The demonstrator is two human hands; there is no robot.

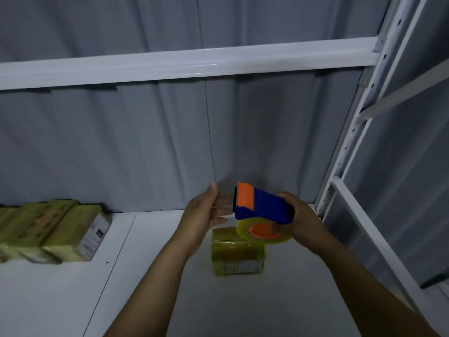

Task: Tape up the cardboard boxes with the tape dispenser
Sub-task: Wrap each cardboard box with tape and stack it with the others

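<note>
A blue-and-orange plastic tape dispenser point(264, 205) with a clear roll is gripped in the right hand point(298, 220) above a small tape-wrapped cardboard box point(237, 256), set towards the white shelf's point(145, 276) back edge. The left hand point(206, 212) is held open beside the dispenser. The white label point(94, 235) on the taped boxes point(48, 229) at the left edge cannot be read.

The fingers of the left hand point(206, 215) are showing blur. The dispenser point(261, 205) and its roll point(262, 233) are hiding the fingertips of the right hand point(298, 220) and covering the far top edge of the box point(238, 259). The left edge of view is cutting off the row of boxes point(48, 229); the label point(93, 237) is appearing too small to read. Both forearms point(155, 288) are running out past the bottom edge.
</note>
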